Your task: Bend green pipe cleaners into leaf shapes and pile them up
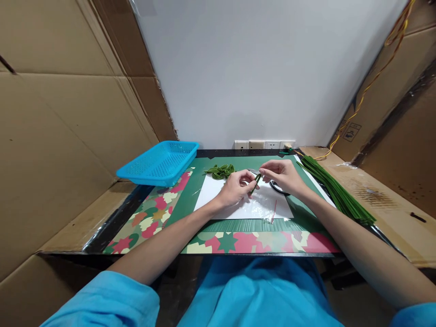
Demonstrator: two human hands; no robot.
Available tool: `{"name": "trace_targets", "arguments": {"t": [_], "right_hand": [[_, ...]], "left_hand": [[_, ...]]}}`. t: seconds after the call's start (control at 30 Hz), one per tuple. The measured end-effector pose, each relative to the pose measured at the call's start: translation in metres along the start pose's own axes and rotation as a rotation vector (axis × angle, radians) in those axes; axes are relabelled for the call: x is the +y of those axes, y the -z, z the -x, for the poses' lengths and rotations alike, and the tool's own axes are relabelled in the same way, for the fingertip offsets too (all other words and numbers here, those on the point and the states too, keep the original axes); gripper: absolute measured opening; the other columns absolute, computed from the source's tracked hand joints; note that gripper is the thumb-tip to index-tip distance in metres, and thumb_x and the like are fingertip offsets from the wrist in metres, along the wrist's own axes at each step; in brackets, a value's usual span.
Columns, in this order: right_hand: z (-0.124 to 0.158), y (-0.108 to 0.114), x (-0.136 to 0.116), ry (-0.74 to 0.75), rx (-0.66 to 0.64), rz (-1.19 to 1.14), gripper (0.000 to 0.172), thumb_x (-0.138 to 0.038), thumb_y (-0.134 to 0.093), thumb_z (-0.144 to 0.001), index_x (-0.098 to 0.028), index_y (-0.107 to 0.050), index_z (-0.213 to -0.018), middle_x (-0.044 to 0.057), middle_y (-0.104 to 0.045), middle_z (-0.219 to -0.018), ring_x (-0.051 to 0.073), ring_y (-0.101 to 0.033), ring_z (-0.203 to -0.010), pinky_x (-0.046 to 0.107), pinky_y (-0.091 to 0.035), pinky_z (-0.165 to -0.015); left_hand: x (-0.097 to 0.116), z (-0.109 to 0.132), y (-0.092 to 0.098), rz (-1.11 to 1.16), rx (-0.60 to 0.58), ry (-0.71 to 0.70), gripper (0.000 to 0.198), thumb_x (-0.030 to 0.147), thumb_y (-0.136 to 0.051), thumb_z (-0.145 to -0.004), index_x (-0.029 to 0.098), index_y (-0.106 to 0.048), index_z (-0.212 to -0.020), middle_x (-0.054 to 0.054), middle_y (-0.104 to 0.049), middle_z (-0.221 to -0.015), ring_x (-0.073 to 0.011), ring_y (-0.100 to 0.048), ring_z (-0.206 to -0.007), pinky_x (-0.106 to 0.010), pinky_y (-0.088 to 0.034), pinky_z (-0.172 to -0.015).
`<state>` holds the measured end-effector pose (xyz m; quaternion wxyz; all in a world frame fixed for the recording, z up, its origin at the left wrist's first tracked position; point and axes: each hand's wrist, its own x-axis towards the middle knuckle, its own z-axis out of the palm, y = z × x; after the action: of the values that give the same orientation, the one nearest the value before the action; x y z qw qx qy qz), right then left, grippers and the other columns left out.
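Note:
Both of my hands meet over a white sheet [218,200] on the table. My left hand [235,187] pinches the lower end of a short green fuzzy stem piece [257,180]. My right hand [282,175] pinches its upper end. A small heap of bent green pieces [220,170] lies just beyond my left hand. A clear plastic bag with a red strip [270,210] rests on the sheet below my hands. Black scissors [277,189] lie partly hidden under my right hand.
A long bundle of straight green stems [335,190] lies along the right side. A blue mesh basket [160,162] sits at the left back corner. The table has a green mat [190,195] and patterned paper [150,218]. Cardboard walls stand on both sides; wall sockets [264,145] are behind.

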<state>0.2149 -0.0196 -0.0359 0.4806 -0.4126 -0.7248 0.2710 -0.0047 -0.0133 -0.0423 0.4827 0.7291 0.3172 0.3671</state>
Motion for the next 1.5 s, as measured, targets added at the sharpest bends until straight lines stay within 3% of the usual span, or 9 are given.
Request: {"name": "trace_targets", "arguments": {"t": [0.13,0.2,0.33,0.5,0.73,0.87,1.03,1.2,1.5], "right_hand": [[-0.001,0.018,0.016,0.015,0.036,0.525,0.019,-0.041,-0.074,-0.088,-0.022,-0.078,-0.090,0.008,-0.077,-0.087,0.024,-0.070,-0.078,0.032,-0.052,-0.068],[-0.001,0.027,0.021,0.025,-0.008,0.619,0.017,-0.038,-0.074,-0.087,-0.023,-0.079,-0.093,0.008,-0.076,-0.094,0.023,-0.069,-0.082,0.031,-0.050,-0.071],[-0.003,0.039,0.025,0.059,-0.124,0.644,0.020,-0.033,-0.074,-0.085,-0.021,-0.079,-0.100,0.009,-0.076,-0.100,0.023,-0.068,-0.084,0.031,-0.048,-0.074],[-0.002,0.045,0.025,0.009,-0.287,0.660,0.029,-0.029,-0.077,-0.079,-0.020,-0.077,-0.106,0.007,-0.076,-0.095,0.023,-0.067,-0.080,0.029,-0.046,-0.067],[0.002,0.042,0.020,-0.069,-0.323,0.746,0.032,-0.027,-0.072,-0.081,-0.020,-0.074,-0.112,0.005,-0.074,-0.081,0.020,-0.063,-0.067,0.028,-0.039,-0.058],[0.003,0.036,0.013,-0.104,-0.252,0.754,0.035,-0.025,-0.075,-0.074,-0.020,-0.074,-0.109,0.005,-0.076,-0.080,0.020,-0.065,-0.067,0.028,-0.038,-0.056],[-0.001,0.034,0.012,-0.147,-0.079,0.593,0.029,-0.026,-0.079,-0.066,-0.022,-0.073,-0.094,0.001,-0.077,-0.075,0.019,-0.068,-0.062,0.026,-0.043,-0.055],[-0.004,0.037,0.008,-0.217,0.145,0.230,0.034,-0.029,-0.081,-0.067,-0.018,-0.077,-0.099,0.007,-0.080,-0.080,0.025,-0.075,-0.074,0.029,-0.054,-0.060],[-0.003,0.024,-0.001,-0.289,0.196,-0.559,0.051,-0.040,-0.095,-0.066,-0.015,-0.074,-0.106,0.005,-0.072,-0.074,0.015,-0.061,-0.062,0.024,-0.045,-0.049]], "left_hand": [[-0.003,-0.003,0.002,0.033,0.039,-0.003,0.035,0.046,-0.072,-0.089,0.016,-0.061,-0.101,-0.009,-0.074,-0.088,-0.0139,-0.069,-0.057,-0.019,-0.045,-0.042],[-0.003,-0.003,0.003,0.039,0.065,-0.001,0.034,0.046,-0.070,-0.089,0.016,-0.061,-0.102,-0.006,-0.072,-0.082,-0.0126,-0.066,-0.053,-0.019,-0.044,-0.041],[-0.002,-0.004,0.003,0.040,0.154,0.022,0.029,0.044,-0.068,-0.090,0.017,-0.062,-0.099,0.005,-0.056,-0.063,-0.0078,-0.053,-0.044,-0.018,-0.039,-0.040],[-0.003,-0.004,0.002,0.081,0.186,0.065,0.029,0.044,-0.069,-0.089,0.019,-0.059,-0.098,0.007,-0.051,-0.063,-0.0062,-0.049,-0.043,-0.018,-0.034,-0.040],[-0.003,-0.003,0.002,0.140,0.165,0.080,0.037,0.052,-0.072,-0.086,0.019,-0.058,-0.096,0.007,-0.049,-0.068,-0.0054,-0.048,-0.042,-0.018,-0.030,-0.034],[-0.004,-0.002,0.003,0.184,0.191,0.081,0.040,0.053,-0.076,-0.083,0.019,-0.058,-0.095,0.006,-0.051,-0.075,-0.0033,-0.045,-0.041,-0.017,-0.027,-0.031],[0.001,-0.003,0.007,0.185,0.220,0.074,0.042,0.050,-0.080,-0.079,0.017,-0.060,-0.095,0.003,-0.056,-0.083,-0.0020,-0.046,-0.043,-0.016,-0.028,-0.032],[0.005,-0.006,0.011,0.183,0.253,0.072,0.045,0.053,-0.079,-0.079,0.016,-0.060,-0.094,0.001,-0.061,-0.085,-0.0035,-0.051,-0.045,-0.017,-0.032,-0.032],[0.003,-0.010,0.016,0.269,0.325,-0.011,0.048,0.056,-0.080,-0.079,0.017,-0.056,-0.092,0.001,-0.065,-0.082,-0.0054,-0.054,-0.041,-0.017,-0.034,-0.030]]}}
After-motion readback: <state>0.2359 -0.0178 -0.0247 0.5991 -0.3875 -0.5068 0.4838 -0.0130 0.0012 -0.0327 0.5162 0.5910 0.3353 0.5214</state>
